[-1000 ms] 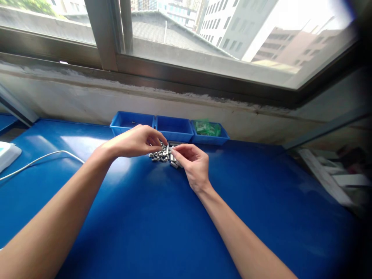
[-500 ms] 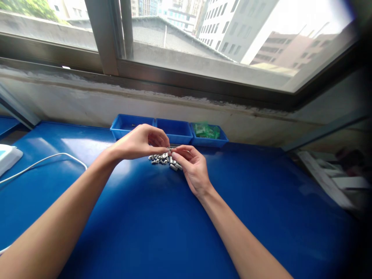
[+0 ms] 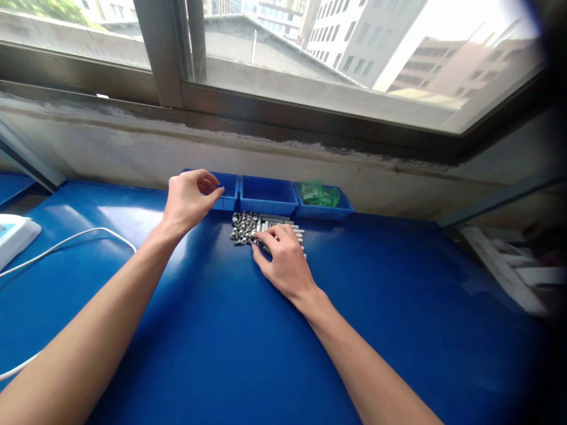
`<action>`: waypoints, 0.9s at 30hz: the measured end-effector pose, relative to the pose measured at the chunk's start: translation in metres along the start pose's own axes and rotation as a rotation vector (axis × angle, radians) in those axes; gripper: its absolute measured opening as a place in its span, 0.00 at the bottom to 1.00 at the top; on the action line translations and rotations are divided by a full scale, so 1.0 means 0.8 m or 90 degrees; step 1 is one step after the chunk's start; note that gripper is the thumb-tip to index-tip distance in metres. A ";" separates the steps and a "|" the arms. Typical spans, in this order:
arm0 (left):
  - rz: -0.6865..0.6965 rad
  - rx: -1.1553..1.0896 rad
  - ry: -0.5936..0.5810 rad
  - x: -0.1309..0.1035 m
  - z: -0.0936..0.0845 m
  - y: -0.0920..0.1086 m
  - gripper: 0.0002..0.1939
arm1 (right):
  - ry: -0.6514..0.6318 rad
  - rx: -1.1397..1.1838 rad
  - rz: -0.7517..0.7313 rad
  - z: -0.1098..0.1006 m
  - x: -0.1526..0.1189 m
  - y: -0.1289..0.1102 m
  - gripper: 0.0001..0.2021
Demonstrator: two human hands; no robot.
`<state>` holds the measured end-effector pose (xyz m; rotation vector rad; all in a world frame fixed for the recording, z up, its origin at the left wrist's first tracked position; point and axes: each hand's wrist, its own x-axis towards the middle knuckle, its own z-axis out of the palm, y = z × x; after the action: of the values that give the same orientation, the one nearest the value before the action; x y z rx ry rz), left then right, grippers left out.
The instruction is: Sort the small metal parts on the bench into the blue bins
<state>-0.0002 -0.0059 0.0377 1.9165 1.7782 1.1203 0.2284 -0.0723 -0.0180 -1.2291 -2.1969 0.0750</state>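
Observation:
My left hand is raised over the left blue bin. Its fingers are curled, thumb and fingertips close together; anything between them is too small or hidden to make out. My right hand rests low at a cluster of metal parts on the table. Between its thumb and index fingertips sits a short silver metal cylinder. Several more such short metal cylinders lie loose to the left of these fingertips. Longer silver metal bars lie side by side beyond and partly under the right hand.
On the blue table, a middle blue bin and a right blue bin holding green packets stand against the wall. A white device and a white cable are at left. A window is above.
My hands have parted from their meeting above the metal parts. The left moved left and back over the left bin; the right came down to the loose parts.

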 end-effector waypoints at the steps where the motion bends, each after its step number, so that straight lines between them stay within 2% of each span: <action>1: 0.014 0.005 -0.010 0.000 0.001 0.001 0.14 | -0.003 -0.007 -0.002 0.000 0.000 0.000 0.09; 4: 0.066 0.007 -0.066 0.000 0.004 0.006 0.14 | -0.012 -0.008 -0.014 0.001 0.000 0.002 0.09; 10: 0.151 -0.017 -0.237 -0.003 0.005 0.017 0.16 | -0.015 0.005 -0.037 0.001 0.000 0.003 0.08; 14: 0.171 -0.016 -0.261 -0.005 0.003 0.023 0.15 | -0.027 0.021 -0.039 -0.001 0.001 0.003 0.08; 17: 0.169 -0.012 -0.275 -0.006 0.000 0.028 0.14 | 0.003 0.087 -0.022 -0.003 0.002 0.000 0.07; 21: 0.161 -0.017 -0.308 -0.007 -0.002 0.032 0.15 | 0.088 0.321 0.118 -0.003 0.003 -0.002 0.02; 24: 0.163 -0.022 -0.329 -0.007 -0.002 0.033 0.15 | 0.134 0.538 0.263 -0.002 0.005 0.001 0.07; 27: 0.167 -0.028 -0.343 -0.007 -0.001 0.033 0.15 | 0.167 0.670 0.354 -0.002 0.008 0.006 0.10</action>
<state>0.0186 -0.0165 0.0542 2.2014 1.2305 0.6134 0.2304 -0.0646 -0.0152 -1.0534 -1.1891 1.0686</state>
